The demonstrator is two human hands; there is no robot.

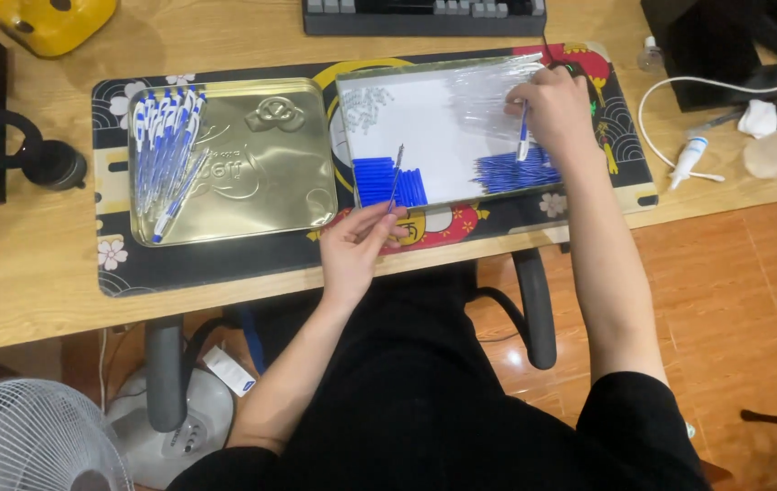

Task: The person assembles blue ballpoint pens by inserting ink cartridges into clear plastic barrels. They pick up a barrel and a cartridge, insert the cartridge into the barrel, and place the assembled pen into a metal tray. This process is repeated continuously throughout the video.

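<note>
A: We log the left hand [358,244] raised at the desk edge, fingers pinching a thin refill [397,176] upright.

B: Right hand [552,105] reaches into the white tray [425,118], gripping a blue pen barrel [523,138].

A thin pen refill [397,175] is pinched in the left hand [358,245] at six o'clock of the white tray [425,118]. A blue pen barrel [523,136] is held by the right hand [554,105] at three o'clock (grip closed). Assembled pens [163,150] are piled in the gold tin lid [261,173].

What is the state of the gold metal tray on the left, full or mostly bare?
Mostly bare. The gold tray holds a row of blue-and-white pens only along its left side; the rest shows bare metal.
</note>
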